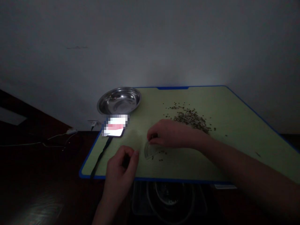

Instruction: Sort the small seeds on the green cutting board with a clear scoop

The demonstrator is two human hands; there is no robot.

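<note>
My right hand (167,133) hovers low over the middle of the green tabletop, with thumb and fingertips pinched together. Whatever is in that pinch, if anything, is too dark to make out. Below its fingertips shows a pale half-round shape like a protractor (148,152), partly covered by the hand; I cannot tell whether the fingers grip it. A few small dark seeds (161,160) lie beside it. Nearer the front left edge is my left hand (122,164), curled with thumb against forefinger, its contents hidden. Past my right hand spreads a pile of dark seeds (191,118).
A shiny steel bowl (119,101) stands at the back left. In front of it lies a lit phone (114,125) with a dark strap (103,157). The table (236,125) has a blue rim and meets a wall. Under its front edge sits a dark round container (170,203).
</note>
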